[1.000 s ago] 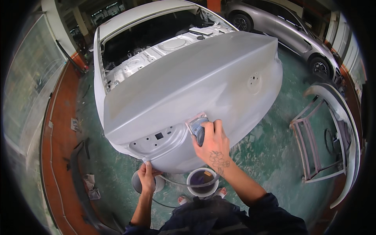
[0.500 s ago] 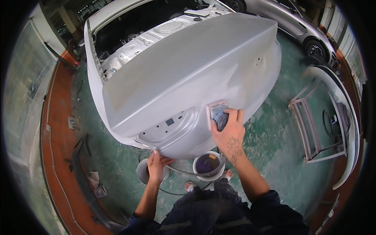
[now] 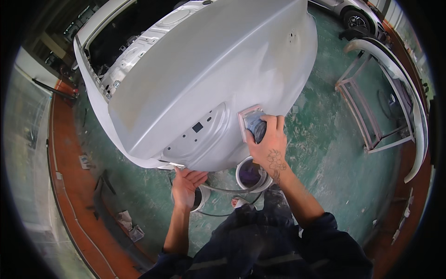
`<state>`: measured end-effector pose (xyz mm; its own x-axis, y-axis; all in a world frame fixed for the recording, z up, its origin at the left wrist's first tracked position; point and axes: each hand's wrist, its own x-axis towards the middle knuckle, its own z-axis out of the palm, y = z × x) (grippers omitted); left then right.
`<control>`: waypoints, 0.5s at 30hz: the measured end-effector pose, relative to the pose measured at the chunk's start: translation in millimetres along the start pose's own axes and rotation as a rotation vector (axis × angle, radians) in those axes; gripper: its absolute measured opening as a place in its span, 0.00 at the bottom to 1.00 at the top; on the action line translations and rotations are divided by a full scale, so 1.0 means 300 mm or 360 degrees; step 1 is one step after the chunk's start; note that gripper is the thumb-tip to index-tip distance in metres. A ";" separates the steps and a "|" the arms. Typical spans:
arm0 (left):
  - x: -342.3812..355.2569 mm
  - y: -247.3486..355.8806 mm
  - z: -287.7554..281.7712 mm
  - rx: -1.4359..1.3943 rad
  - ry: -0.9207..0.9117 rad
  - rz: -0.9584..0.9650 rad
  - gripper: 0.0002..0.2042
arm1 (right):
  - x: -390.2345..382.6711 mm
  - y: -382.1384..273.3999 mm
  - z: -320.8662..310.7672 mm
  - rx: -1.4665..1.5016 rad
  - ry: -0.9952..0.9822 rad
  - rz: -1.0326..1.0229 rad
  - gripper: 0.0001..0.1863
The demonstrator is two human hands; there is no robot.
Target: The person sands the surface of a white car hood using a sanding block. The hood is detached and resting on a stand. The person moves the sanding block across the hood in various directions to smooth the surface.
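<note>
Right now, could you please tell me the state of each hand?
Left hand: open, at the lower edge of the trunk lid.
Right hand: closed, holding the blue sander.

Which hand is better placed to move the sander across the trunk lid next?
The right hand, I'd judge: it grips the sander, which appears to sit against the trunk lid. The left hand is palm up at the lid's lower edge, apart from the sander.

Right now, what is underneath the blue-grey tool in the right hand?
The tool has a flat, pinkish-edged pad below it, apparently lying against the grey car panel. The patch of panel directly beneath is covered, so it cannot be seen.
</note>
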<state>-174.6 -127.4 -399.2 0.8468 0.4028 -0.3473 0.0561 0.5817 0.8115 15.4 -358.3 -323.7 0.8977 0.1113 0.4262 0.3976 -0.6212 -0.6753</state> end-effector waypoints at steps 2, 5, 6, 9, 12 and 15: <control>0.006 0.016 -0.006 -0.0101 -0.0058 -0.0018 0.35 | -0.002 -0.023 0.010 -0.0060 -0.0002 0.0043 0.29; 0.042 0.015 -0.078 -0.0233 -0.0252 -0.0012 0.36 | -0.162 -0.143 0.079 0.0022 -0.0104 -0.0354 0.29; 0.053 0.006 -0.101 -0.0260 -0.0248 -0.0025 0.37 | -0.226 -0.183 0.106 0.0002 -0.0174 -0.0525 0.28; 0.046 0.041 -0.064 -0.0288 -0.0040 -0.0103 0.40 | -0.360 -0.250 0.172 -0.0076 -0.0247 -0.0898 0.24; 0.073 0.038 -0.205 -0.0358 -0.0482 -0.0123 0.42 | -0.360 -0.226 0.159 0.0039 -0.0299 -0.0712 0.28; 0.041 0.093 -0.076 -0.0031 -0.0306 -0.0154 0.40 | -0.245 -0.111 0.101 0.0151 -0.0087 -0.0271 0.28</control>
<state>-174.7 -90.1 -391.7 0.9234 0.2031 -0.3256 0.1336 0.6253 0.7689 -58.1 -322.2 -350.9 0.8237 0.2520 0.5079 0.5586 -0.5141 -0.6509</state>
